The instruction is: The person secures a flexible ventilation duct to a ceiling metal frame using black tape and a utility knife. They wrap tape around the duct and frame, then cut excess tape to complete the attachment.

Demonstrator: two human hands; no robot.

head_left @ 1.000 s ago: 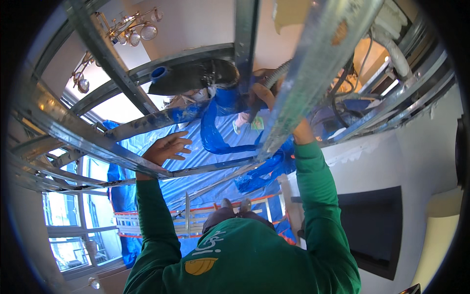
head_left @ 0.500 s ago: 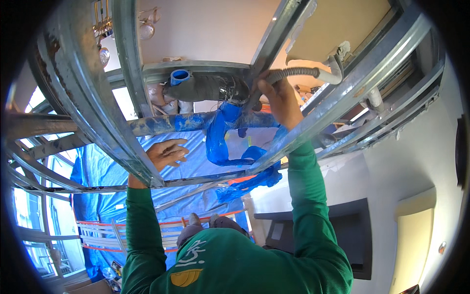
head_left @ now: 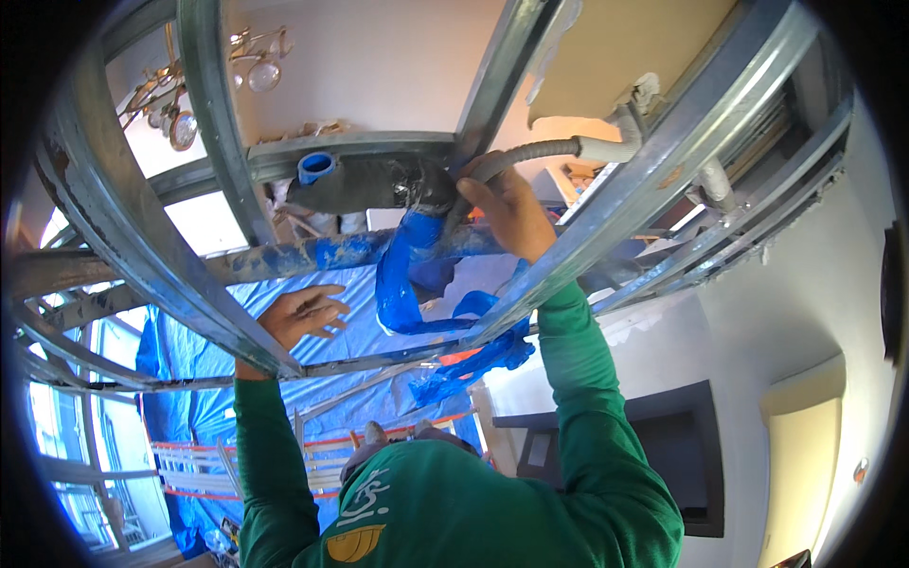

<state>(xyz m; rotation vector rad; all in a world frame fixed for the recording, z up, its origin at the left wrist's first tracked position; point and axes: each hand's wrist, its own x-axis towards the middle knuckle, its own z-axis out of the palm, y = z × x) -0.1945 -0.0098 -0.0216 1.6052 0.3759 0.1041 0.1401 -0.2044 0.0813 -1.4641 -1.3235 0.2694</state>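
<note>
Both my arms, in green sleeves, reach up into a ceiling frame of metal channels [head_left: 653,170]. My right hand [head_left: 507,210] is closed around a grey flexible conduit [head_left: 540,151] where it meets a dark taped duct [head_left: 379,185] with a blue cap [head_left: 316,167]. A blue plastic strip [head_left: 402,284] hangs in a loop just below that hand. My left hand [head_left: 301,317] is lower and to the left, fingers apart and holding nothing, beside a slanting metal channel [head_left: 189,284].
Blue sheeting [head_left: 227,398] covers the area behind the frame. A chandelier [head_left: 189,104] hangs at the upper left, windows [head_left: 66,445] are at the left, and a dark wall recess [head_left: 682,454] is at the right. White pipes [head_left: 710,180] run along the frame at the upper right.
The view has swung, so the frame now crosses differently. My right hand has settled on the grey conduit by the duct. My left hand stays open near the slanting channel.
</note>
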